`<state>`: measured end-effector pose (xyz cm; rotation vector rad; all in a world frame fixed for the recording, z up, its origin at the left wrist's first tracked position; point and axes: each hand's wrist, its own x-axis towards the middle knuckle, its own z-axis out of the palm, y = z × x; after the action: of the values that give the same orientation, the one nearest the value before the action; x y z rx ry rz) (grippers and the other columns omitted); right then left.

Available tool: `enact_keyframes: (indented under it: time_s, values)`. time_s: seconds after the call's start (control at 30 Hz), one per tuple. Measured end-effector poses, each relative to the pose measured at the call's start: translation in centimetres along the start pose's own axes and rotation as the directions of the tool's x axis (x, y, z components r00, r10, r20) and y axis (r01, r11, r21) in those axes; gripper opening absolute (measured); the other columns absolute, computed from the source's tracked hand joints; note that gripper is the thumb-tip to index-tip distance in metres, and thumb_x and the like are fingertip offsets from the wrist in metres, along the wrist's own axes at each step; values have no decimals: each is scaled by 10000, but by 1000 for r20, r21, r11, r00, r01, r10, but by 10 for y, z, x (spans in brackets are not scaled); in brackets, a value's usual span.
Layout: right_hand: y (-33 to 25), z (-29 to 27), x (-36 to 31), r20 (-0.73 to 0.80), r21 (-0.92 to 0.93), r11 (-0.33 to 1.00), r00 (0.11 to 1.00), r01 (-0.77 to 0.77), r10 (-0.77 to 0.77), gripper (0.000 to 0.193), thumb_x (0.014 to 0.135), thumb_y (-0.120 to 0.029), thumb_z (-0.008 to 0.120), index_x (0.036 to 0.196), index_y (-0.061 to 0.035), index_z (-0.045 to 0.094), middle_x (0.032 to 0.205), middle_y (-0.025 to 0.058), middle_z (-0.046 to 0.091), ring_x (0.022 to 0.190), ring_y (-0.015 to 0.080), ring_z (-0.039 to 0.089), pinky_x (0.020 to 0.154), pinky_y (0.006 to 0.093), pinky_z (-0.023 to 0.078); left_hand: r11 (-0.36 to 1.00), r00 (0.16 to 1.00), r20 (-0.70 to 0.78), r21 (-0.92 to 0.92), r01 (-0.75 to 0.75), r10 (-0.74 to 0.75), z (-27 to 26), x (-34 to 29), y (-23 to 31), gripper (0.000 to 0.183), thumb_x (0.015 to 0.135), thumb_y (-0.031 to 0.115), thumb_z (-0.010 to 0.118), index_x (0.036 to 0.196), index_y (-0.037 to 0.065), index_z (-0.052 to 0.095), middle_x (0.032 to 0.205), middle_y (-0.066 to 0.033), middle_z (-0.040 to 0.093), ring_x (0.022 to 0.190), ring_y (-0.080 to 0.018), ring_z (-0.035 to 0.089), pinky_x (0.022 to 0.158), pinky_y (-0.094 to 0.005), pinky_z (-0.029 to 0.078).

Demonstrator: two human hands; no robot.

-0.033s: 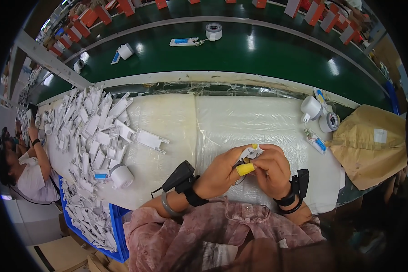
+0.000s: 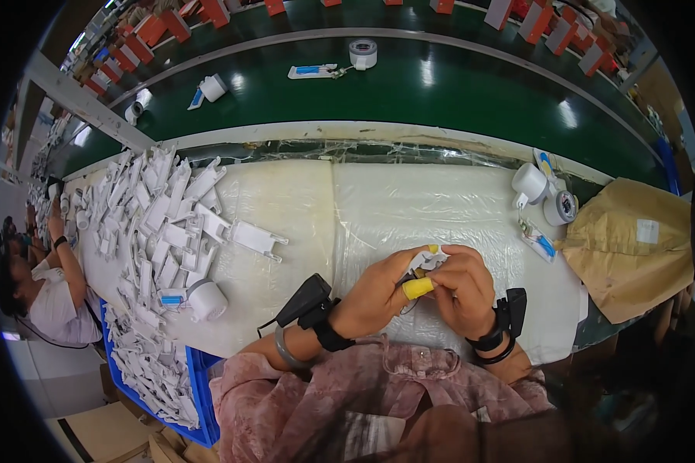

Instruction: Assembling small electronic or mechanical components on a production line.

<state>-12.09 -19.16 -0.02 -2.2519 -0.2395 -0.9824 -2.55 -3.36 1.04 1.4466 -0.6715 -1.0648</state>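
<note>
A small white plastic part [image 2: 428, 260] is held up between my two hands over the near middle of the table. My left hand [image 2: 377, 293] pinches it from the left, with yellow covers [image 2: 418, 288] on its fingertips. From the right, my right hand [image 2: 468, 292] closes its fingers round the same part. Fingers hide most of it, and a thin dark wire seems to hang just below. Left of my hands, a white cylindrical housing [image 2: 207, 300] lies next to a blue battery-like piece [image 2: 171, 300].
Many white plastic pieces [image 2: 162, 208] are heaped on the left, above a blue crate [image 2: 202, 401] of similar pieces. At right lie white round units [image 2: 530, 183] and a brown paper bag [image 2: 633, 247]. Beyond runs a green belt [image 2: 471, 92]. A co-worker [image 2: 50, 285] sits at far left.
</note>
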Motion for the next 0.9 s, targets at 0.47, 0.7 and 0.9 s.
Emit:
enact_keyframes:
  time_s: [0.47, 0.7, 0.9]
  values:
    - [-3, -1, 0, 8, 39, 999, 1000, 11, -11, 274, 667, 134, 700, 867, -15, 587, 768, 95, 587, 678, 233, 600, 887, 474, 517, 961, 959, -83, 74, -267, 272, 7, 3, -14, 316, 978, 39, 491, 1291, 4, 513, 691, -14, 540, 581, -69, 497, 519, -232, 422]
    - [-3, -2, 0, 3, 26, 1000, 1000, 6, -7, 266, 658, 124, 703, 852, -27, 602, 746, 80, 582, 666, 230, 594, 884, 473, 527, 986, 984, -76, 43, -159, 162, 5, 1, -7, 334, 913, 48, 533, 1242, -8, 546, 919, -130, 638, 737, -187, 627, 654, -299, 497]
    - [-2, 0, 2, 7, 16, 1000, 1000, -2, 2, 220, 680, 98, 713, 828, -35, 618, 725, 65, 568, 660, 221, 588, 896, 472, 533, 982, 980, -64, -6, -190, 189, 6, 3, -16, 338, 941, 32, 489, 1278, 7, 494, 776, -52, 571, 578, -76, 536, 485, -229, 438]
